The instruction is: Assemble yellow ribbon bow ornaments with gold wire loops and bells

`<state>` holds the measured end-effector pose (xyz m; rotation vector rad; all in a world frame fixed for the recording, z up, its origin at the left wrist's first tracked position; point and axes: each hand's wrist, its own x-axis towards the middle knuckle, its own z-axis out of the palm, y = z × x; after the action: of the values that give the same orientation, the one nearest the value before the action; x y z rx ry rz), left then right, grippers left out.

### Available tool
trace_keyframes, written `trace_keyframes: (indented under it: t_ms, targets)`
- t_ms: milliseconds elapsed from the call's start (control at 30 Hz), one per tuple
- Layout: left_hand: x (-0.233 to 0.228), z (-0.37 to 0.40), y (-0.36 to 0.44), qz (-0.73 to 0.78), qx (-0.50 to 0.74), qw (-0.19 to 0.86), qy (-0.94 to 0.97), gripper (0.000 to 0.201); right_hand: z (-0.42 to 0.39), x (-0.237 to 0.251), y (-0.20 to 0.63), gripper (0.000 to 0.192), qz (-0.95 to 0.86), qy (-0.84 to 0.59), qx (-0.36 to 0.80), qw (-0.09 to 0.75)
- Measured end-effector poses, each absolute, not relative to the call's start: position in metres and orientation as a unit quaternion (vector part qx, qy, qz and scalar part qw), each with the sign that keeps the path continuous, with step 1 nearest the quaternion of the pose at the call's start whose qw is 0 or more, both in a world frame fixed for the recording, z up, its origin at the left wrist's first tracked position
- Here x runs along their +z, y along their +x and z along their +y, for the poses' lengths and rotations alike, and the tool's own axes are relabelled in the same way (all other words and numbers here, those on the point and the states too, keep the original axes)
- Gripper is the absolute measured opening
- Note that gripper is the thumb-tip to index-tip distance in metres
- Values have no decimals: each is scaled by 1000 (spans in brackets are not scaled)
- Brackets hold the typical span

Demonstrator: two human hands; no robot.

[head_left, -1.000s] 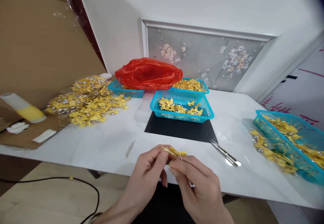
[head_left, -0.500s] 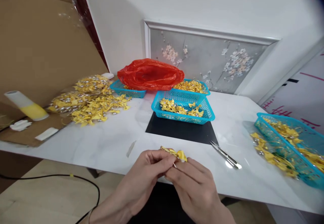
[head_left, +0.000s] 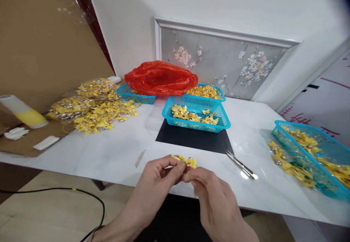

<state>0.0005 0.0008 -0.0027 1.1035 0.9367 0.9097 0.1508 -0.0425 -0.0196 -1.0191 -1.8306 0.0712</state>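
My left hand (head_left: 157, 183) and my right hand (head_left: 212, 198) meet over the near edge of the white table (head_left: 109, 154). Both pinch one small yellow bow with a gold wire (head_left: 186, 160) between the fingertips. The left thumb and forefinger hold the wire side, and the right fingers close on the bow from below. A pair of small metal scissors (head_left: 241, 165) lies on the table just to the right of my hands.
A blue basket (head_left: 197, 119) with yellow bows stands on a black mat (head_left: 194, 139). Behind it are two more blue baskets and a red plastic bag (head_left: 161, 78). A loose heap of bows (head_left: 90, 107) lies left; another basket (head_left: 311, 154) stands right. A cable (head_left: 68, 191) runs on the floor.
My hands have shifted slightly up and turned the bow between the fingertips. The right fingers have closed in over the wire end. Nothing else on the table has moved.
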Motion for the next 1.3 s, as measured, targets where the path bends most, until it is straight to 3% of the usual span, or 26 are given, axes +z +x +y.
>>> trace_keyframes:
  t_ms: [233, 433, 667, 1000, 1300]
  targets:
    - [-3, -1, 0, 405, 399, 653, 501, 19, -30, -25, 151, 23, -708, -452, -21, 542]
    - [-4, -2, -1, 397, 394, 664, 497, 17, -34, -29, 152, 25, -717, -465, -91, 512]
    - [-2, -1, -4, 407, 376, 619, 556, 18, -34, -15, 158, 18, -762, -468, -174, 411]
    - [-7, -1, -5, 390, 379, 633, 550, 21, -34, -7, 166, 27, -791, -467, -159, 360]
    - [-4, 3, -4, 381, 333, 666, 548, 28, -26, -16, 175, 27, -798, -447, -3, 403]
